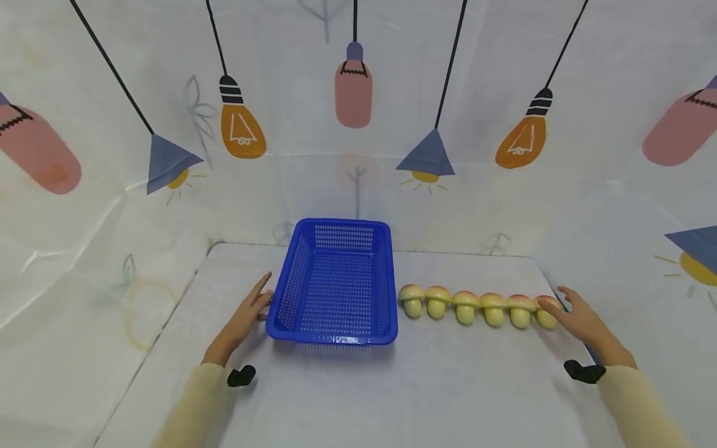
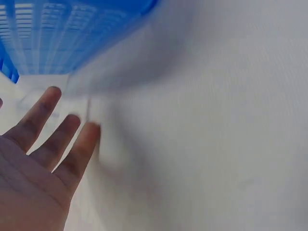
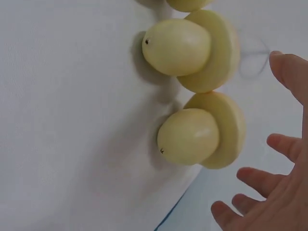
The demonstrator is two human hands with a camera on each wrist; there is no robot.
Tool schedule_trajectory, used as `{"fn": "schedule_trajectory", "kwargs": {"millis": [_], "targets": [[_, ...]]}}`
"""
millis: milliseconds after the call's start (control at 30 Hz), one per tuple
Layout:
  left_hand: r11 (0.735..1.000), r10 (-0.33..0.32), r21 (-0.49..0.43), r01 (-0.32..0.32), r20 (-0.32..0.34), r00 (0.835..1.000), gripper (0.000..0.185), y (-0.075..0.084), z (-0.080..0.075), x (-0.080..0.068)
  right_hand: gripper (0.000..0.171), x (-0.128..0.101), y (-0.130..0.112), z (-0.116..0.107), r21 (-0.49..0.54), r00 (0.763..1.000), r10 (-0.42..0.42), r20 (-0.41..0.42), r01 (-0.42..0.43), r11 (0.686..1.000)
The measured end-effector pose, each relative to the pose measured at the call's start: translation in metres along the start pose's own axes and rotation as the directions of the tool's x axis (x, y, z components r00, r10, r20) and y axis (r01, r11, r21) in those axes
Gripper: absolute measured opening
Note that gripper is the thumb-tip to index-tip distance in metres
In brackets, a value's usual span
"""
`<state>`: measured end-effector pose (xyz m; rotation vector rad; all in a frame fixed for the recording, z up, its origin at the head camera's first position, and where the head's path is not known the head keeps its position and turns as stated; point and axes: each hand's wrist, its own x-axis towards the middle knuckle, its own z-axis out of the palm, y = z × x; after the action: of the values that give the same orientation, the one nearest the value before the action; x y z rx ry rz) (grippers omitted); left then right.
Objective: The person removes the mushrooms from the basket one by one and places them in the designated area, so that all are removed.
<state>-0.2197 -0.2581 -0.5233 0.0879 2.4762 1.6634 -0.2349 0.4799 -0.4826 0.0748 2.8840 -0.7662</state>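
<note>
1. The left hand (image 1: pixel 244 317) lies flat on the white table (image 1: pixel 392 386) with fingers straight, holding nothing; its fingertips (image 2: pixel 50 94) sit just beside the lower left corner of the blue basket (image 1: pixel 336 283).
2. The basket stands upright and has nothing in it, its long axis running away from the person.
3. To the right of the basket, near but apart from it, six toy mushrooms (image 1: pixel 478 306) lie in a row — the row runs left to right across the table, caps (image 3: pixel 224 130) away from the person and stems (image 3: pixel 187 137) toward them.
4. The right hand (image 1: pixel 585 323) rests at the right end of that row, fingers loosely spread and gripping nothing. The wrist view shows the fingers (image 3: pixel 288 147) just beside the cap of the rightmost mushroom (image 1: pixel 546 311), not closed on it; whether they touch it I cannot tell.
5. So the last mushroom lies directly left of the right hand — by my judgement this hand is far nearer the row, while the left is nearer the basket.
</note>
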Motion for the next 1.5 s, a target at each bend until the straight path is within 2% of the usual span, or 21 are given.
{"fn": "schedule_trajectory", "kwargs": {"millis": [67, 133, 200, 333, 467, 633, 867, 1033, 1200, 1333, 1500], "targets": [[0.997, 0.038, 0.066, -0.036, -0.023, 0.999, 0.067, -0.004, -0.006, -0.003, 0.098, 0.000, -0.005, 0.002, 0.009, 1.000, 0.004, -0.013, -0.003, 1.000], [0.990, 0.046, 0.133, -0.040, -0.038, 0.998, 0.070, -0.006, -0.013, -0.006, 0.098, 0.000, -0.011, 0.004, 0.006, 0.999, -0.009, -0.042, 0.009, 1.000], [0.980, 0.027, 0.200, -0.017, -0.047, 0.999, 0.073, -0.008, -0.021, -0.010, 0.098, 0.000, -0.019, 0.005, -0.011, 0.996, -0.030, -0.078, 0.030, 1.000], [0.955, -0.058, 0.290, 0.071, -0.051, 0.997, 0.079, -0.009, -0.034, -0.017, 0.093, 0.003, -0.033, 0.007, -0.053, 0.985, -0.082, -0.150, 0.075, 0.996], [0.923, -0.065, 0.375, 0.082, -0.057, 0.996, 0.084, -0.010, -0.043, -0.019, 0.090, 0.006, -0.042, 0.008, -0.061, 0.975, -0.126, -0.183, 0.117, 0.991], [0.865, -0.031, 0.498, 0.063, -0.072, 0.997, 0.089, -0.008, -0.056, -0.019, 0.091, 0.012, -0.052, 0.013, -0.076, 0.967, -0.176, -0.183, 0.164, 0.983], [0.751, 0.033, 0.659, 0.038, -0.096, 0.995, 0.094, 0.003, -0.072, -0.027, 0.092, 0.013, -0.069, 0.020, -0.165, 0.942, -0.283, -0.181, 0.255, 0.953], [0.677, 0.028, 0.735, 0.048, -0.091, 0.995, 0.102, 0.009, -0.073, -0.030, 0.092, 0.009, -0.086, 0.022, -0.248, 0.926, -0.337, -0.171, 0.291, 0.924], [0.627, 0.022, 0.778, 0.049, -0.080, 0.997, 0.103, 0.014, -0.069, -0.030, 0.092, 0.006, -0.099, 0.028, -0.245, 0.935, -0.319, -0.152, 0.277, 0.929], [0.616, 0.027, 0.786, 0.052, -0.087, 0.996, 0.102, 0.019, -0.060, -0.029, 0.092, 0.003, -0.107, 0.033, -0.259, 0.946, -0.291, -0.144, 0.248, 0.933], [0.608, 0.032, 0.792, 0.052, -0.090, 0.995, 0.104, 0.023, -0.049, -0.027, 0.094, 0.002, -0.115, 0.035, -0.281, 0.943, -0.292, -0.160, 0.240, 0.929]]}}
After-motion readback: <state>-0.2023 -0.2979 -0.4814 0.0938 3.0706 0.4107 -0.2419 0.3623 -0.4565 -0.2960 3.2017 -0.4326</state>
